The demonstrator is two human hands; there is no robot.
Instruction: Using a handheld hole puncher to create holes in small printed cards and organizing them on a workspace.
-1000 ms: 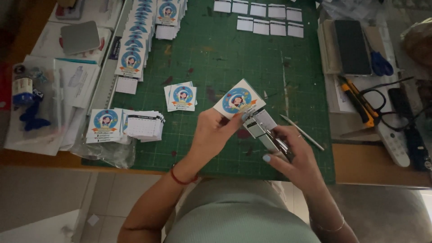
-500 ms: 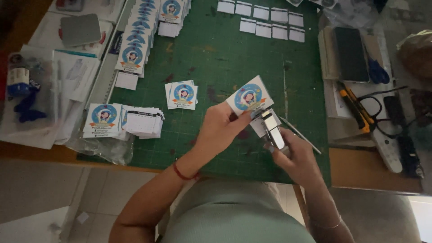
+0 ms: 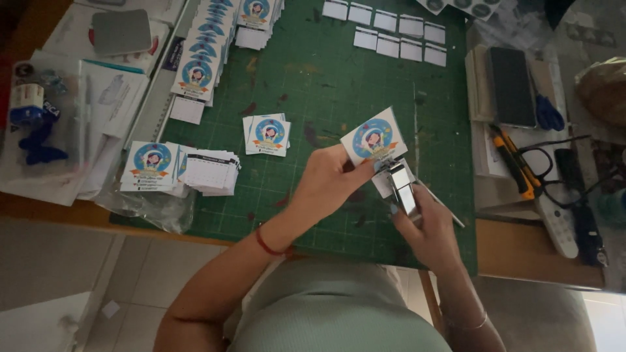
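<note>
My left hand (image 3: 326, 186) pinches a small white card (image 3: 373, 138) with a round blue picture, holding it above the green cutting mat (image 3: 326, 72). My right hand (image 3: 427, 228) grips a silver stapler (image 3: 401, 186), whose jaws sit at the card's lower edge. A small pile of the same cards (image 3: 266, 133) lies on the mat to the left of my hands. Another stack of cards and small printed sheets (image 3: 179, 169) rests at the mat's left edge.
A long row of overlapping cards (image 3: 208, 45) runs up the mat's left side. White slips (image 3: 391, 32) lie at the top. To the right are a dark phone (image 3: 512, 88), blue scissors (image 3: 548, 114), a yellow utility knife (image 3: 512, 156) and cables. Papers and blue items lie left.
The card and stapler have come together; the stapler now stands more upright under the card's lower edge. Both hands shifted slightly right on the mat.
</note>
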